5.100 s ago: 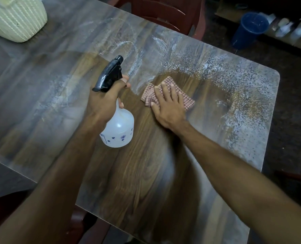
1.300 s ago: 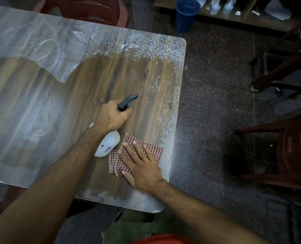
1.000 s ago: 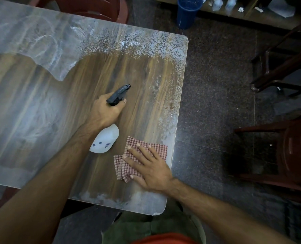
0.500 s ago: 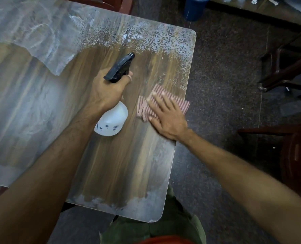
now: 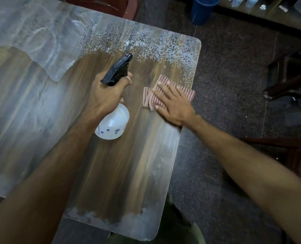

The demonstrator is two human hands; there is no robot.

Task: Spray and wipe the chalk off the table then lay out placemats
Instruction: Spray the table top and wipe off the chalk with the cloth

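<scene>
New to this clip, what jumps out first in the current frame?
First, the two hands mid-table: the left hand grips a white spray bottle with a black trigger head, and the right hand presses flat on a red checked cloth by the table's right edge. Next, the table itself: dark wiped wood in the centre against speckled white chalk residue along the far edge.

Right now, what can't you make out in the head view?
- Spray bottle: neck and trigger hidden by the left hand.
- Checked cloth: middle covered by the right hand.
- Table: left side cut off by the frame edge.
- Blue bucket: top cut off.
</scene>
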